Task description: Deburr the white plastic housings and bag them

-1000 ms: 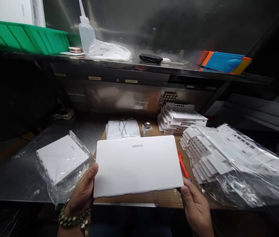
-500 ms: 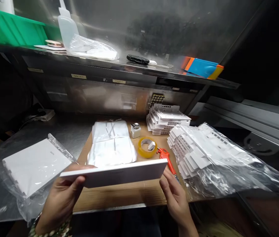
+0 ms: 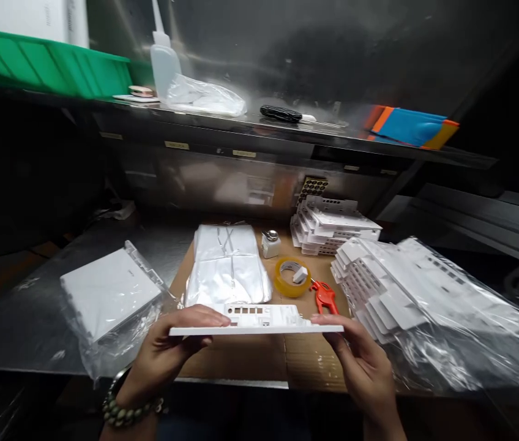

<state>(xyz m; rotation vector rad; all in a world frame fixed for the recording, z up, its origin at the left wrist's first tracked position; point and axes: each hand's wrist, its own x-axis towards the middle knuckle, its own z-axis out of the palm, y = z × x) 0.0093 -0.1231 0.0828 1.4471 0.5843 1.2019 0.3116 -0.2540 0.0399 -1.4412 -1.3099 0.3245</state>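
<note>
A metal surface [image 3: 16,331] stretches well to the left of a roll of yellow tape [image 3: 287,288], while a metal shelf [image 3: 223,125] runs behind and above the roll. A brown cardboard sheet [image 3: 241,361] lies beneath the roll. To the roll's right, a stack of slotted white plastic housings [image 3: 406,294] sits in clear film; behind and to the right of it rises an unwrapped stack of similar housings [image 3: 333,229].

A green plastic bin [image 3: 52,61] occupies the shelf, well to the roll's left. Lower down on that side, a white panel in clear film [image 3: 108,294] rests on the surface. Just left of the roll lies a pile of clear plastic bags [image 3: 225,263].

Nearer the wearer than the roll, a white plastic cover [image 3: 259,331] is held level above the cardboard, thin edge forward, port cutouts showing behind it. The left hand [image 3: 163,349], beaded bracelet at its wrist, grips the cover's left end; the right hand [image 3: 363,361] grips the other. A red-handled tool [image 3: 325,297] lies just right of the roll, and a small metal-capped bottle [image 3: 271,245] stands just behind it to the left.
</note>
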